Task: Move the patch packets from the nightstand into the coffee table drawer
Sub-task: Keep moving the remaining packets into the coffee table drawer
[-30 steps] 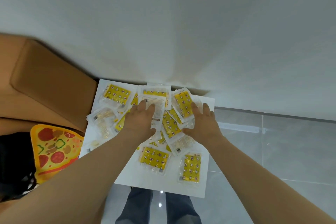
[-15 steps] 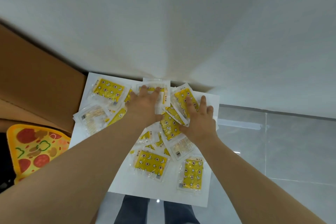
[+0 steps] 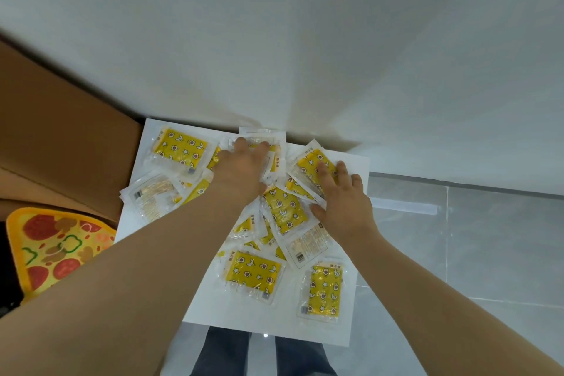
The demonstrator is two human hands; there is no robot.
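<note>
Several yellow patch packets in clear wrappers lie scattered on the white nightstand top (image 3: 210, 308). My left hand (image 3: 242, 169) lies flat on the packets at the back, fingers reaching a clear packet (image 3: 274, 143) against the wall. My right hand (image 3: 343, 195) rests with spread fingers on a tilted yellow packet (image 3: 308, 162) at the back right, thumb beside a middle packet (image 3: 285, 207). Loose packets lie at the back left (image 3: 180, 148), left (image 3: 152, 195), front middle (image 3: 253, 273) and front right (image 3: 323, 290).
A white wall rises right behind the nightstand. A brown headboard (image 3: 55, 143) stands to the left, with a pizza-print cushion (image 3: 52, 250) below it. Grey floor tiles (image 3: 464, 241) lie to the right. My legs (image 3: 262, 354) stand at the nightstand's front edge.
Both hands have slid farther back over the packets toward the wall. The view has shifted slightly, showing less of the cushion.
</note>
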